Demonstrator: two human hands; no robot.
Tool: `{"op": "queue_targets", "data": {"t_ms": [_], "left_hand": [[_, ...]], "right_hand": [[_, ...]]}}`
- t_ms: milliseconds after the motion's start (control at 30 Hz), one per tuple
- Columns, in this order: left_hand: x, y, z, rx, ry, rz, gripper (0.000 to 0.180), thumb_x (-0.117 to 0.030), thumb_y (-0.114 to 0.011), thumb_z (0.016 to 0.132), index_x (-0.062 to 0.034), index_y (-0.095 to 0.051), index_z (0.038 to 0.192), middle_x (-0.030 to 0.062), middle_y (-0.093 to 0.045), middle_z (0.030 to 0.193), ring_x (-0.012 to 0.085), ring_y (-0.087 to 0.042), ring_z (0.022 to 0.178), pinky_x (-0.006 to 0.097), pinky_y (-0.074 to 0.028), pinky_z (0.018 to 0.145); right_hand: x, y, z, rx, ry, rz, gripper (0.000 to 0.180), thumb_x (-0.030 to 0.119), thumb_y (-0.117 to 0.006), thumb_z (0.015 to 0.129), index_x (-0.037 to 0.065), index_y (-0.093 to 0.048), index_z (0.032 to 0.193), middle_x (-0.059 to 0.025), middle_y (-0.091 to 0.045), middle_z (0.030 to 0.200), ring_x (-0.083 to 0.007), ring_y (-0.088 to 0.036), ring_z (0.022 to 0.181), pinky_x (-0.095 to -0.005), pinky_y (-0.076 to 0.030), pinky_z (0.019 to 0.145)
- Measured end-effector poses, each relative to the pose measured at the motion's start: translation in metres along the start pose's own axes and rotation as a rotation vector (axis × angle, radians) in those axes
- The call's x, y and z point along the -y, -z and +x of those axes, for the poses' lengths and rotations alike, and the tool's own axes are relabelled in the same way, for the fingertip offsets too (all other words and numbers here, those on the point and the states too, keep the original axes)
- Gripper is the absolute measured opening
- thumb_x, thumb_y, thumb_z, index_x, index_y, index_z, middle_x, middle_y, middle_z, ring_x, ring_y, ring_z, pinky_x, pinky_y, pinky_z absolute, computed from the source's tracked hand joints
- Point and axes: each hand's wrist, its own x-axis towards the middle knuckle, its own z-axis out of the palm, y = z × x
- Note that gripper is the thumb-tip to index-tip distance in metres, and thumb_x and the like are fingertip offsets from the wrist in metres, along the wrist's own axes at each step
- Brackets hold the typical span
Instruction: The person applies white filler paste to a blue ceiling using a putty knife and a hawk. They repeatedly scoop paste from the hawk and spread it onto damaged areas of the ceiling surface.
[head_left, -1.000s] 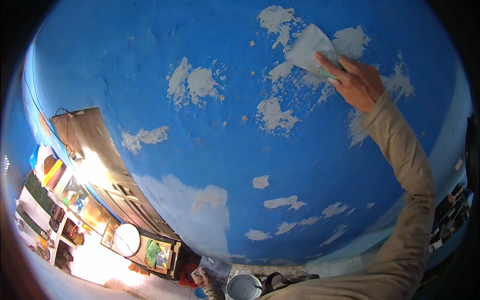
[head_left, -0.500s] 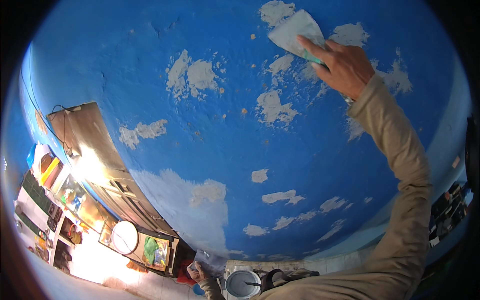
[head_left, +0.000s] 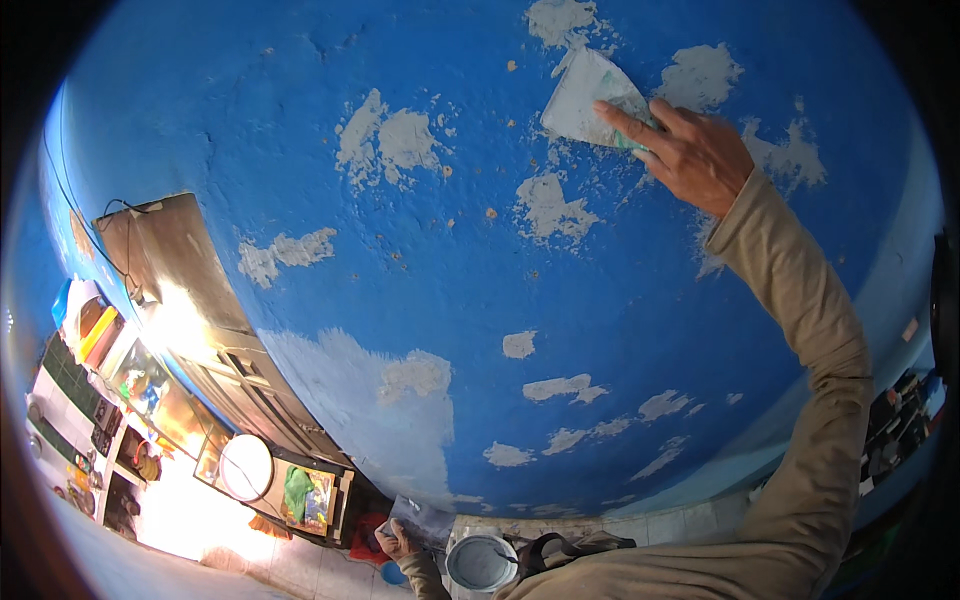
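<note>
My right hand (head_left: 698,158) grips a broad putty knife (head_left: 588,98), its index finger stretched along the back of the blade. The blade lies against the blue wall (head_left: 420,270), just below a grey filler patch (head_left: 560,22). Other filler patches (head_left: 408,140) with ragged edges surround it. Low down, my left hand (head_left: 396,540) is closed on the edge of a flat grey plate (head_left: 424,520); its fingers are small and partly hidden.
Below me stands a round bucket (head_left: 482,562) of grey paste with a tool handle in it. To the left are a small table (head_left: 342,500) with a round white lid (head_left: 246,467), a wooden door (head_left: 175,250) and a bright lamp. Dark clutter (head_left: 900,420) lies far right.
My right hand and the putty knife have moved a little down the wall, showing more of the grey patch above. My left hand stays about where it was.
</note>
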Motion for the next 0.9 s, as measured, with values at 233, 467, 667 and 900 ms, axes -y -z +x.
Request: {"op": "queue_targets", "data": {"t_ms": [233, 467, 667, 900], "left_hand": [[0.008, -0.002, -0.001, 0.003, -0.001, 0.018, 0.022, -0.021, -0.06, 0.09, -0.0017, -0.05, 0.091, 0.0031, -0.051, 0.078, 0.0112, -0.045, 0.069, 0.027, -0.041, 0.064], [0.012, -0.024, 0.005, 0.024, -0.029, 0.073, 0.028, -0.026, -0.063, 0.088, -0.0019, -0.051, 0.093, 0.0028, -0.053, 0.077, 0.0113, -0.047, 0.067, 0.027, -0.043, 0.061], [0.002, -0.024, -0.011, -0.008, 0.056, -0.053, 0.026, -0.026, -0.062, 0.09, -0.0028, -0.051, 0.092, 0.0023, -0.052, 0.077, 0.0106, -0.046, 0.067, 0.026, -0.043, 0.061], [0.011, -0.024, 0.001, 0.046, -0.028, 0.035, 0.025, -0.024, -0.061, 0.09, -0.0019, -0.051, 0.091, 0.0021, -0.051, 0.077, 0.0101, -0.046, 0.067, 0.026, -0.042, 0.061]], "right_hand": [[-0.004, 0.015, 0.015, -0.067, -0.068, -0.009, 0.063, 0.019, -0.065, 0.084, 0.026, -0.039, 0.14, -0.0074, -0.06, 0.084, -0.0143, -0.059, 0.061, -0.0266, -0.056, 0.055], [-0.009, 0.026, 0.034, 0.102, -0.07, 0.036, 0.066, 0.015, -0.067, 0.082, 0.022, -0.038, 0.141, -0.0052, -0.059, 0.083, -0.0105, -0.05, 0.054, -0.0246, -0.049, 0.047], [0.021, 0.052, -0.026, 0.369, -0.066, 0.128, 0.059, 0.017, -0.067, 0.082, 0.02, -0.045, 0.136, -0.0051, -0.059, 0.077, -0.0104, -0.054, 0.053, -0.0225, -0.05, 0.047], [0.072, -0.025, -0.025, -0.058, 0.08, 0.101, 0.059, 0.012, -0.062, 0.086, 0.021, -0.04, 0.14, -0.0017, -0.049, 0.075, -0.0061, -0.041, 0.049, -0.0186, -0.045, 0.04]]}}
